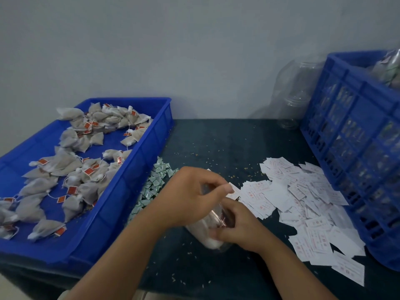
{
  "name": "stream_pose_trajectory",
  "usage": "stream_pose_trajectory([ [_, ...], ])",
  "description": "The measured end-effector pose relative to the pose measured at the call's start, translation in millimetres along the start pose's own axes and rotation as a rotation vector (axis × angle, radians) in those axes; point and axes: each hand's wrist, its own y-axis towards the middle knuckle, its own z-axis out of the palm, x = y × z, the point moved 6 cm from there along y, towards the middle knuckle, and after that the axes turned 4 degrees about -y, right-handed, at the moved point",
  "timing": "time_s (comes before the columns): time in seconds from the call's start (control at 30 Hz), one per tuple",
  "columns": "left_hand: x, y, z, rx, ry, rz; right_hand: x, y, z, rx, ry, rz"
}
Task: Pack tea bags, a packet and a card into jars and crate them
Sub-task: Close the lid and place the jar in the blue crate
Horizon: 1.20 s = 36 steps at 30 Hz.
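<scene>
Left hand (190,198) pinches a card (235,191) at the jar (205,237); right hand (240,228) grips the jar.
The jar lies tilted on the table (216,144) under both hands. Packets (155,180) lie just left, the tray (134,169) of tea bags (71,169) beyond; the card pile (303,202) spreads just right, the crate (346,126) past it.

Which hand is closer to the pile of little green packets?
Left. The left hand hovers just right of the green packets, pinching a card. The right hand is farther off, gripping the jar.
</scene>
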Motion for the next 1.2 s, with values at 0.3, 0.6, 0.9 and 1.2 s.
stream_pose_trajectory([
  [0.3, 28.1, -8.7, 3.5, -0.153, 0.09, -0.377, 14.6, -6.0, -13.0, -0.336, -0.401, -0.17],
  [0.6, 21.8, -29.4, -3.4, -0.028, -0.127, 0.219, 0.1, -0.9, -4.5, 0.151, 0.064, 0.01],
  [0.9, 27.7, -26.0, -4.6, -0.095, -0.038, -0.344, 11.9, -7.7, -5.1, -0.267, -0.324, -0.194],
  [1.2, 19.3, -22.6, -5.0, -0.009, -0.225, 0.02, 3.6, -2.2, -3.7, 0.047, 0.119, -0.009],
])
